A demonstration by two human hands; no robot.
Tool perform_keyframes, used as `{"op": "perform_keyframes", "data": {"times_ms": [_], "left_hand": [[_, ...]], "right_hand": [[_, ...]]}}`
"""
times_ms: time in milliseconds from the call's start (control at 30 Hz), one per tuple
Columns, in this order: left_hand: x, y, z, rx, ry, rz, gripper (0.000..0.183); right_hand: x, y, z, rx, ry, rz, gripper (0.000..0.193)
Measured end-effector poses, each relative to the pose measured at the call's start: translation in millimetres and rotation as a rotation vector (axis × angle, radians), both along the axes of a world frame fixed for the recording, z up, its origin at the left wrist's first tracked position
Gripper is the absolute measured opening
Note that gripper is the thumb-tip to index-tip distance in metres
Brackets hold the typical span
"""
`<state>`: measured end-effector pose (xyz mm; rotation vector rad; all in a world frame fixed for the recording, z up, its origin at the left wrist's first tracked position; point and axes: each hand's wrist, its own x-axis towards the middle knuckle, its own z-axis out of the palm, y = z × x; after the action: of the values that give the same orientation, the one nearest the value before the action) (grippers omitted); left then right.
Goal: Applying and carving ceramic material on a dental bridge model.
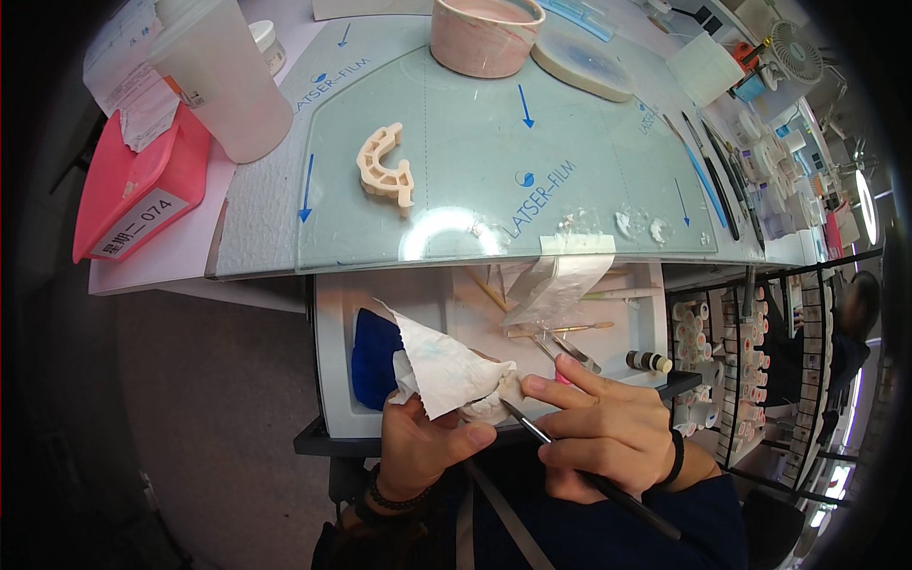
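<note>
Above the open drawer, my left hand (pixel 423 445) is closed round a crumpled white paper tissue (pixel 442 366) and a pale, cream-coloured piece (pixel 486 408) that looks like a dental model. The tissue covers much of that piece, so its full shape is hidden. In my right hand (pixel 608 427) is a slim brush (pixel 632 508) with a black handle and a metal ferrule. Its tip touches or nearly touches the pale piece, and my right index finger reaches to the piece's right edge. A beige horseshoe-shaped dental arch (pixel 380 169) lies on the glass sheet beyond.
The drawer (pixel 332 394) holds a blue pouch (pixel 375 356), tweezers (pixel 575 353), thin brushes and a small dark bottle (pixel 646 361). A clear plastic bag (pixel 560 285) hangs over the table edge. A pink tray (pixel 142 190), plastic jug (pixel 223 85) and pink bowl (pixel 484 38) stand on the table.
</note>
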<state>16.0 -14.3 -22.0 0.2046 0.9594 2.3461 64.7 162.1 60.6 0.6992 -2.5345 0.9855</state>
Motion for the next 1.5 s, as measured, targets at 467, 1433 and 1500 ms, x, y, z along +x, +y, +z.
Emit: {"op": "perform_keyframes", "data": {"times_ms": [467, 1433, 1500], "left_hand": [[0.2, -1.1, 2.8, -0.025, -0.045, -0.005, 0.057], [0.7, -2.2, 2.0, -0.060, -0.076, -0.021, 0.057], [1.1, -3.8, 0.2, -0.059, -0.075, -0.025, 0.057]], "right_hand": [[0.7, -1.0, -0.7, -0.009, 0.012, -0.008, 0.011], [1.0, -0.1, 0.3, 0.028, -0.005, 0.004, 0.017], [2.2, -1.1, -2.5, -0.048, -0.004, -0.026, 0.011]]}}
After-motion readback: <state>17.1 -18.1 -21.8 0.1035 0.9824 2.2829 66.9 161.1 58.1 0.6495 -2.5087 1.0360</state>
